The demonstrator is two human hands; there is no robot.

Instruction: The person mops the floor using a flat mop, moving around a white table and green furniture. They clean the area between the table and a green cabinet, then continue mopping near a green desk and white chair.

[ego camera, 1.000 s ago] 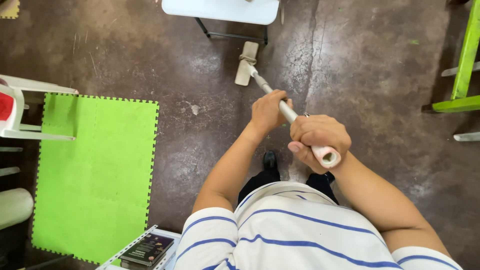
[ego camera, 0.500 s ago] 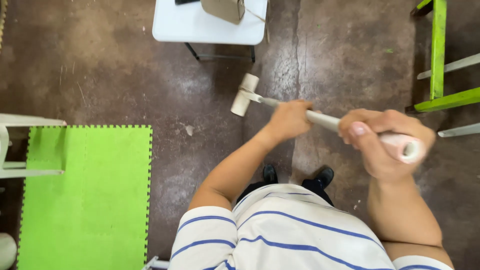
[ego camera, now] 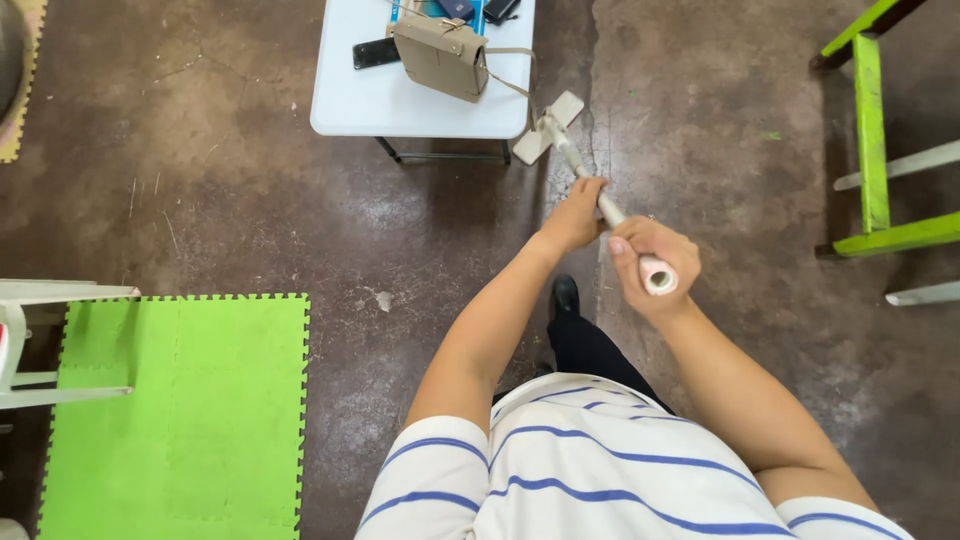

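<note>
A dark, stained floor (ego camera: 250, 200) fills the view, with a green mat (ego camera: 175, 415) at lower left and a white table (ego camera: 400, 95) at the top bearing a tan bag (ego camera: 440, 55). Green bars (ego camera: 870, 130) stand at right. A mop (ego camera: 590, 185) slants from its flat head beside the table's corner to the person. The left hand (ego camera: 575, 215) wraps mid-handle; the right hand (ego camera: 650, 265) is closed round the handle's top end.

left hand (ego camera: 575, 212) forward, right hand (ego camera: 648, 268) fisted
</note>
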